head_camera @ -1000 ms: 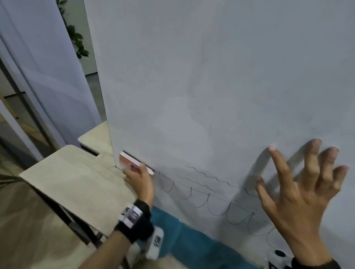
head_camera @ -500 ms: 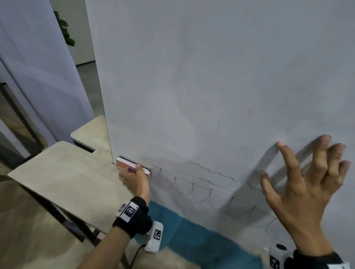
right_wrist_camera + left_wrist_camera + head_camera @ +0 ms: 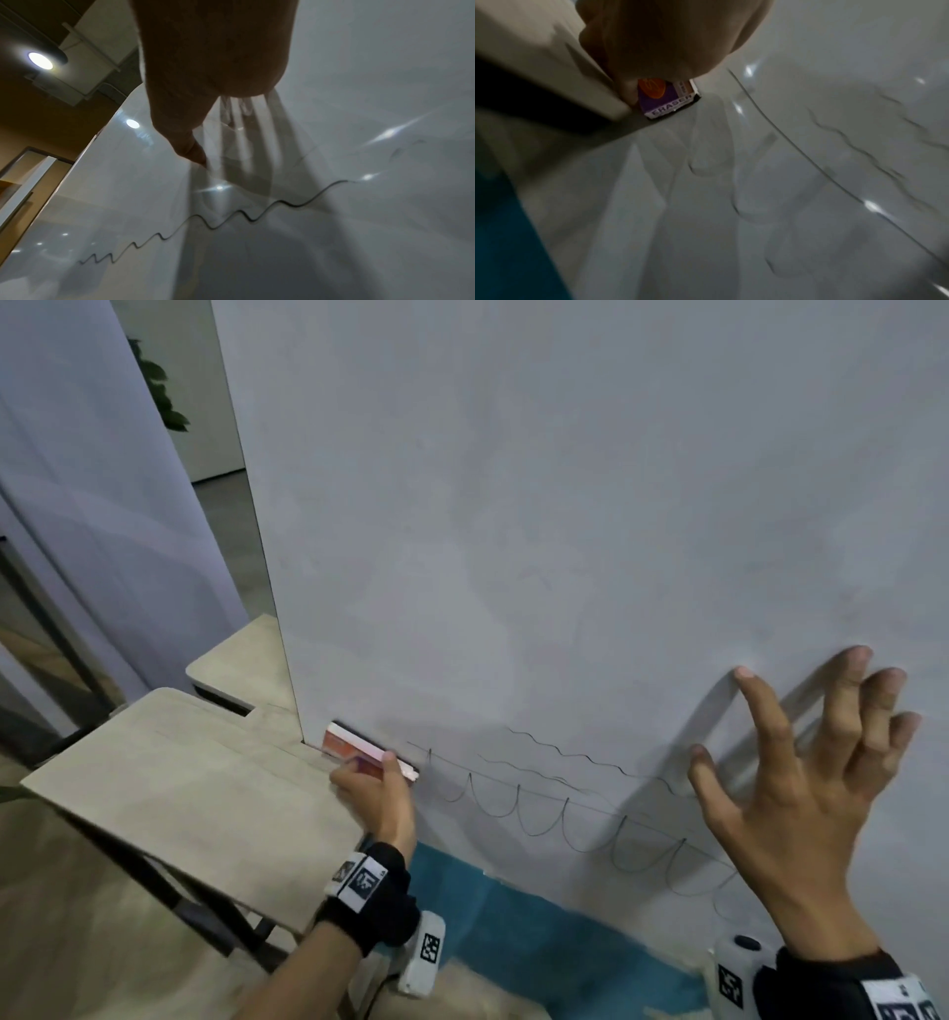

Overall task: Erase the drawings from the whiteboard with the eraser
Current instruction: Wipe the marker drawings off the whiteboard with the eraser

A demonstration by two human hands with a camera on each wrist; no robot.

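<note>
The left hand [image 3: 377, 791] grips the eraser [image 3: 359, 752] against the whiteboard [image 3: 565, 531] at its lower left corner, beside the drawings [image 3: 560, 806]; the right hand [image 3: 801, 793] spreads its fingers, fingertips touching the board.

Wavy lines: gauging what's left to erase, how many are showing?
2: a long upper wave running toward the right hand, a shorter wave just below it. The hand may hide more.
</note>
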